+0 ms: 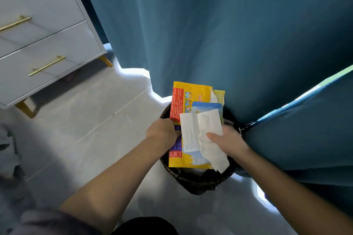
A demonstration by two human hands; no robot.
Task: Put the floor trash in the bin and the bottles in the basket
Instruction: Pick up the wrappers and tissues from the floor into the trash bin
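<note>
Fingers of your left hand (162,129) are curled around the left edge of the yellow packet (189,126), while your right hand (229,139) has its thumb pressed on top of the white paper (193,131) and crumpled tissue (212,149), the other fingers hidden beneath the stack. So both hands are grasping one bundle of trash, with a blue-and-white wrapper (207,107) sandwiched in it, held directly above the black-lined bin (196,181) that stands against the blue curtain (210,34), to the right of the white dresser (38,44). All of this looks very light and thin: the packet seems a glossy foil or plastic, likely slick and floppy, the paper limp, the tissue soft. Loose sheets like these probably slide over one another, so pinch across the whole stack near its middle rather than at a corner. The packet looks about as long as the bin's mouth is wide, so you may need to tilt or fold it to get it in. No bottles or basket appear in view.
</note>
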